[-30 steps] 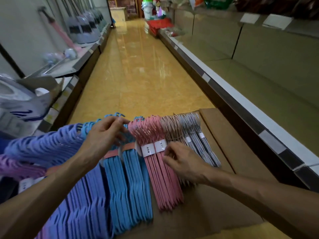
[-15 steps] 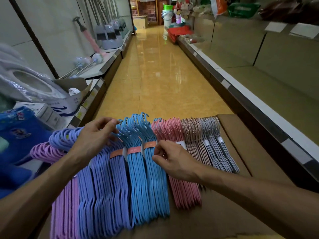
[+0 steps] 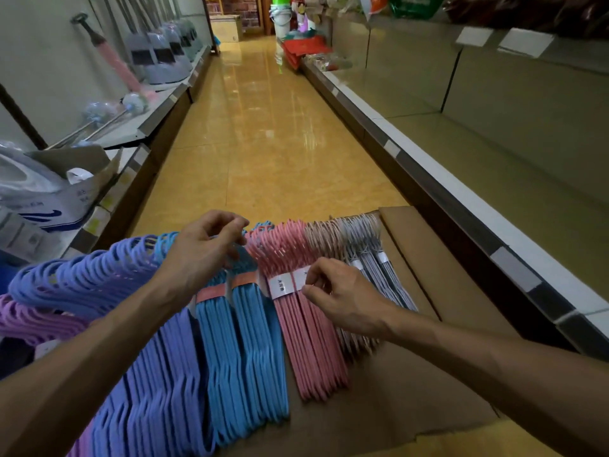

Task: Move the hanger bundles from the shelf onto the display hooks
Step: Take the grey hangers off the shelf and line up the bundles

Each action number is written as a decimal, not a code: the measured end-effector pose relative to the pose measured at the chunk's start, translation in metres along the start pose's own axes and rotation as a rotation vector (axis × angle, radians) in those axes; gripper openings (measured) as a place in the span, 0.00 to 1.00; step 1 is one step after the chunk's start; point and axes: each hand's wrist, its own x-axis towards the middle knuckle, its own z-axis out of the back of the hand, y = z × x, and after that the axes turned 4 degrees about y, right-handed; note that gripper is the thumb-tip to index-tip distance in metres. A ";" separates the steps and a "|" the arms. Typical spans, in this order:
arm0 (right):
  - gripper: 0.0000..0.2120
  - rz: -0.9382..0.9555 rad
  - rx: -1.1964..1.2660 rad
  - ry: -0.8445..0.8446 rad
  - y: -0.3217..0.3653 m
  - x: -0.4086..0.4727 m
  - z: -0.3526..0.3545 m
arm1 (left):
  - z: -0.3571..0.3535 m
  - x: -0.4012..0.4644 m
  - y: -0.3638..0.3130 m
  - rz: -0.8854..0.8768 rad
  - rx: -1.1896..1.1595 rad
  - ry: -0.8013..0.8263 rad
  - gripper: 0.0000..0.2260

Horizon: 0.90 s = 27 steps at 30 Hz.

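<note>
Lying fanned across the cardboard (image 3: 412, 400), the hanger bundles (image 3: 230, 351) run purple to grey. The left hand (image 3: 201, 252) pinches the blue hooks (image 3: 263, 227) between closed fingertips; the right hand (image 3: 346, 296) nips the pink bundle's white label (image 3: 280, 286).

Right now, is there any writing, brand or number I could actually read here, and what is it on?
No text here reads clearly.
White band on the pink hanger bundle: dark characters, too blurred to read.
White bag on the left shelf: blue swoosh-like mark, small print unreadable.
Shelf-edge price tags: too small to read.
White cards on the right shelving: no print can be made out.
</note>
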 end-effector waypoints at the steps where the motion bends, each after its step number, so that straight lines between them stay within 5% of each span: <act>1: 0.06 -0.021 -0.006 -0.007 -0.008 -0.002 0.004 | -0.009 0.004 -0.001 -0.010 0.006 0.019 0.08; 4: 0.06 -0.073 -0.019 -0.034 -0.032 -0.007 0.017 | -0.038 0.015 -0.005 -0.055 0.036 0.081 0.07; 14: 0.12 -0.391 -0.037 -0.126 -0.117 -0.014 0.047 | -0.120 0.060 -0.034 -0.536 0.789 0.328 0.14; 22: 0.47 -0.583 -0.040 -0.120 -0.155 0.000 0.039 | -0.166 0.082 -0.034 -0.358 1.331 0.435 0.19; 27: 0.56 -0.591 -0.015 -0.075 -0.156 0.013 0.026 | -0.175 0.084 -0.039 -0.297 1.459 0.438 0.20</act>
